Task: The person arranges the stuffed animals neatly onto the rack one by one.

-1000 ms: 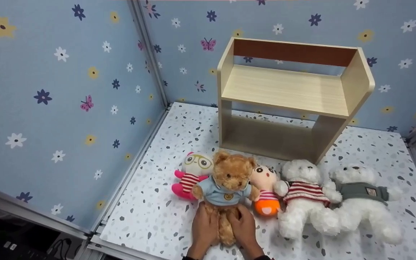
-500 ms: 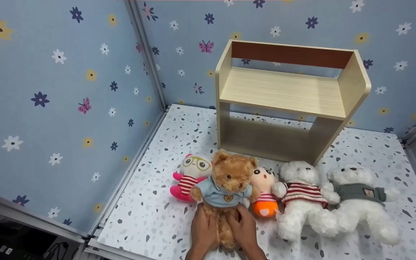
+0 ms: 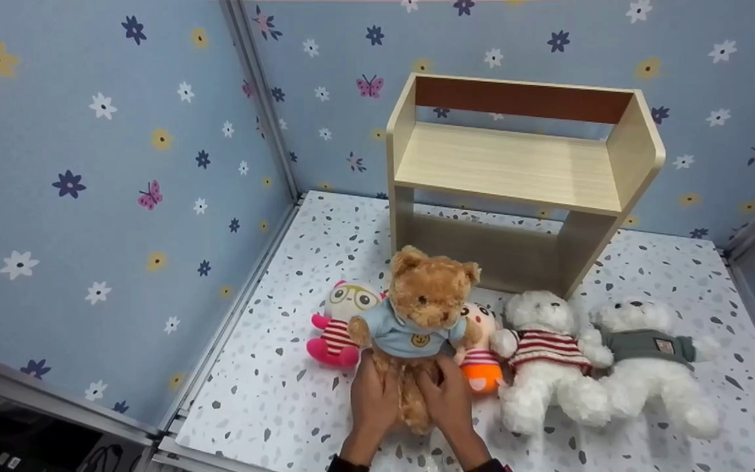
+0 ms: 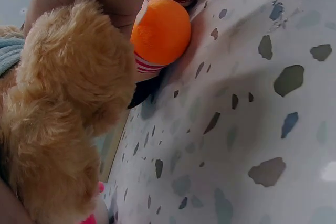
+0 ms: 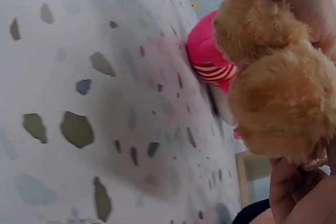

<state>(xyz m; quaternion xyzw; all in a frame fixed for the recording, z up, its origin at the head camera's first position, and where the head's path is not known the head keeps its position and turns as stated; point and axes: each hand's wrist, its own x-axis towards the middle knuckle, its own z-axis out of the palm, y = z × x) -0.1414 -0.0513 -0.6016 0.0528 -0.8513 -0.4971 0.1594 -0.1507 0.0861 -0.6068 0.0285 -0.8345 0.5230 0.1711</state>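
Brown teddy held up in both hands before the shelf

The wooden shelf (image 3: pixel 522 170) stands at the back of the speckled floor (image 3: pixel 286 393); a row of plush toys lies before it, white bears (image 3: pixel 548 354) at the right; the brown teddy (image 3: pixel 420 321) is upright, left hand (image 3: pixel 371 403) and right hand (image 3: pixel 449 406) curled round its legs; gripped so low, it could flop forward or knock the orange doll (image 3: pixel 479 364) just beside it.

Bare hands (image 3: pixel 410 403), dark cuffs (image 3: pixel 346 465)
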